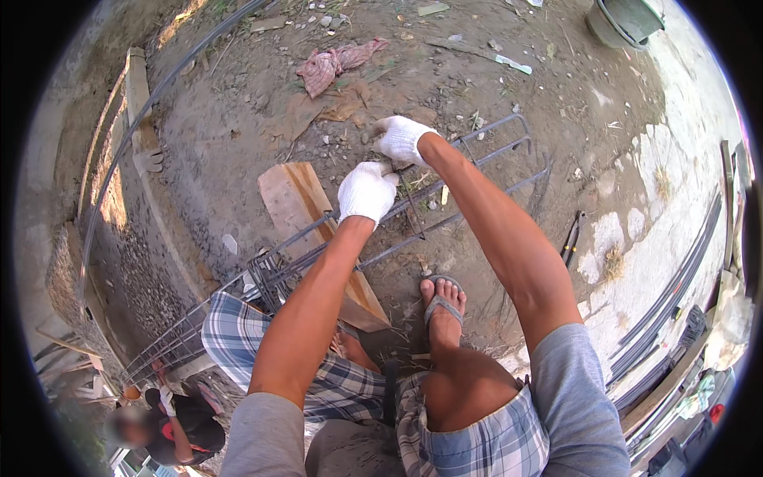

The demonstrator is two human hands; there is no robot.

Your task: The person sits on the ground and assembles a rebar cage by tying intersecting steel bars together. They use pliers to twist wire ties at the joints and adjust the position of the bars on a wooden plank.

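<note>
A long cage of steel reinforcing bars (pixel 499 150) runs slantwise across the ground in front of me, with thin square stirrups round it. My left hand (pixel 368 193), in a white knitted glove, is closed at the upper corner of a stirrup (pixel 411 208). Just beyond it and to the right, my right hand (pixel 404 139) wears a matching glove with dirty fingertips. Its fingers are curled in over the cage's far side, and what they grip is hidden. Beneath the cage lies a wooden plank (pixel 296 191).
Pliers (pixel 572 238) with dark and yellow handles lie right of the cage. Farther off are a red checked cloth (pixel 338 65) and a dark bucket (pixel 621 24). Loose bars (pixel 671 282) lie at right. A spare glove (pixel 148 162) rests at left; another person (pixel 183 425) works lower left.
</note>
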